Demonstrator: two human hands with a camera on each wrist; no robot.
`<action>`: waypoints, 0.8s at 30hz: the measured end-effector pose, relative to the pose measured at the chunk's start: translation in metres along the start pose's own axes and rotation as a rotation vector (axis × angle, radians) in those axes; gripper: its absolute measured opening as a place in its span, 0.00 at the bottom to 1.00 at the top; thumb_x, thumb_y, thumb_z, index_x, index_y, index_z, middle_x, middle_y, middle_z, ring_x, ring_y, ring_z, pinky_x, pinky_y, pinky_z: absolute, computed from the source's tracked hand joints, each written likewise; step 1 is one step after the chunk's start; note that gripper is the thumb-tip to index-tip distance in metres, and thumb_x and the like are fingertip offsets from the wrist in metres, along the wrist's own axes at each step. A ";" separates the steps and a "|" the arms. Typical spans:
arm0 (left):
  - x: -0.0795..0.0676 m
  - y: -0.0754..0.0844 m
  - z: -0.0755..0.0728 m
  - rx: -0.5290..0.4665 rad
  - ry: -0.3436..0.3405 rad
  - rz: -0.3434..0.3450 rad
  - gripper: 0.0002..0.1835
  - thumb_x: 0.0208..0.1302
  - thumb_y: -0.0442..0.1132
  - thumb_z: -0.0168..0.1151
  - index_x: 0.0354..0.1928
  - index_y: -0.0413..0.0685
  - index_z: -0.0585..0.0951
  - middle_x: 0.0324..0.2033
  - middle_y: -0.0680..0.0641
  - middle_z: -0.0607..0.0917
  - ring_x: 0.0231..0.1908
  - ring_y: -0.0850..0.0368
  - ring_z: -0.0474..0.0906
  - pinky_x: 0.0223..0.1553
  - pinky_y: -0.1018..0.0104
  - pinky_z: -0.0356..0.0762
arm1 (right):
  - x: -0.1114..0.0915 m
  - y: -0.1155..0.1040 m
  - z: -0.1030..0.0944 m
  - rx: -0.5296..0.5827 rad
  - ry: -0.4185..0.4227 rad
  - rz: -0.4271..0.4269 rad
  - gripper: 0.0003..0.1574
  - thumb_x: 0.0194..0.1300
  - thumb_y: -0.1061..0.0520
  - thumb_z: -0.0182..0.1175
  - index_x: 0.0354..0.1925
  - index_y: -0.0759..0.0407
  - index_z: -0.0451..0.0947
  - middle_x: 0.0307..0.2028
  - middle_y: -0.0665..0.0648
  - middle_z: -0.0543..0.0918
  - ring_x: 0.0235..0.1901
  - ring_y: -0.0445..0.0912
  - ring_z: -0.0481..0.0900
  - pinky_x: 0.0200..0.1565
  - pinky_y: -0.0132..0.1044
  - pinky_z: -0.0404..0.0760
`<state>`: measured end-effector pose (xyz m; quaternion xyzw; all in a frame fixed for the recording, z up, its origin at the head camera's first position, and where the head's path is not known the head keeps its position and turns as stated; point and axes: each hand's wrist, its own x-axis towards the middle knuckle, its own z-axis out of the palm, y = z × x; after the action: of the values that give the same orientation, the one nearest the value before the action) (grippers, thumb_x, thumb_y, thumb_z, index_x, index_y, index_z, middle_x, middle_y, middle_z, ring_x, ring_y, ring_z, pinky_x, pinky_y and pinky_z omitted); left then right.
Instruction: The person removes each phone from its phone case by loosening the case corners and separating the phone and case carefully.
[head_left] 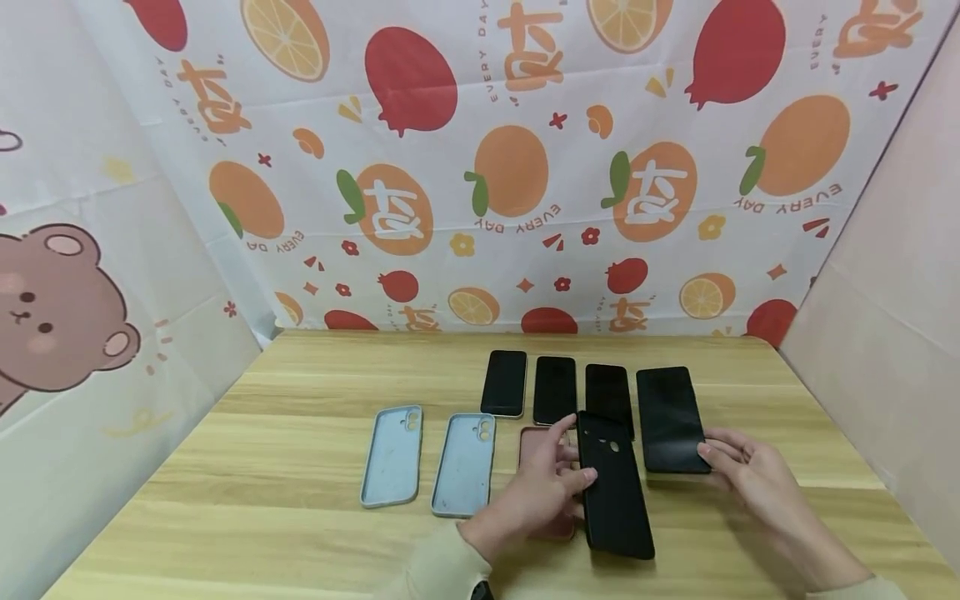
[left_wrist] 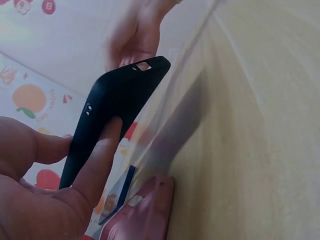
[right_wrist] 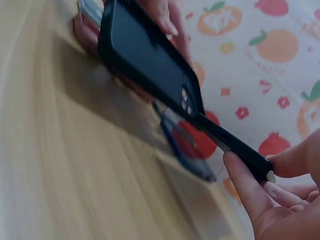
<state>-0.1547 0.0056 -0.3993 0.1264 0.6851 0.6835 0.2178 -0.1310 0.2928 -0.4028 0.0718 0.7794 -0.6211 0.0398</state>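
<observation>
In the head view, my left hand (head_left: 536,492) grips a black phone case (head_left: 618,508) by its left side, thumb on the inner face, and holds it tilted above the table. Its camera cutouts lie at the far end. My right hand (head_left: 761,479) pinches a black phone (head_left: 670,421) at its near right corner, screen up. In the right wrist view, the phone (right_wrist: 240,150) is held edge-on, its far end right at the corner of the case (right_wrist: 145,55). A pinkish case (head_left: 555,527) lies under my left hand, partly hidden by it.
Two light blue phone cases, the left one (head_left: 392,456) and the right one (head_left: 463,465), lie on the wooden table (head_left: 262,450). Behind the hands are three dark phones: left (head_left: 504,383), middle (head_left: 555,390) and right (head_left: 609,392). A fruit-print cloth (head_left: 510,275) hangs at the back.
</observation>
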 end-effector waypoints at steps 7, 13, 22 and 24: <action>0.001 -0.004 0.010 0.114 -0.042 0.010 0.41 0.67 0.30 0.62 0.77 0.55 0.55 0.55 0.41 0.73 0.40 0.57 0.82 0.31 0.57 0.86 | 0.017 0.012 -0.001 -0.021 0.014 -0.015 0.36 0.76 0.56 0.51 0.69 0.79 0.55 0.65 0.78 0.68 0.41 0.35 0.85 0.45 0.31 0.85; 0.002 -0.007 0.015 0.237 -0.032 -0.002 0.42 0.62 0.30 0.66 0.75 0.48 0.57 0.54 0.40 0.77 0.39 0.57 0.82 0.35 0.61 0.85 | 0.030 0.018 -0.002 0.038 -0.028 0.008 0.34 0.77 0.59 0.48 0.69 0.81 0.52 0.66 0.80 0.65 0.45 0.35 0.84 0.50 0.35 0.84; 0.000 0.000 0.013 0.427 -0.078 -0.024 0.42 0.60 0.33 0.68 0.73 0.37 0.60 0.55 0.40 0.82 0.52 0.52 0.81 0.55 0.57 0.79 | 0.041 0.022 -0.011 -0.002 -0.087 0.046 0.36 0.78 0.61 0.45 0.70 0.83 0.46 0.69 0.85 0.53 0.56 0.45 0.78 0.52 0.39 0.84; -0.001 0.004 0.013 0.443 -0.085 -0.041 0.41 0.60 0.35 0.68 0.73 0.37 0.60 0.58 0.40 0.80 0.55 0.51 0.80 0.58 0.55 0.78 | 0.042 0.021 -0.012 -0.047 -0.091 0.035 0.34 0.77 0.62 0.43 0.70 0.84 0.47 0.68 0.85 0.56 0.57 0.48 0.78 0.52 0.39 0.84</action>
<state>-0.1482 0.0169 -0.3953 0.1858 0.8111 0.5058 0.2274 -0.1683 0.3122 -0.4267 0.0563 0.7898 -0.6045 0.0879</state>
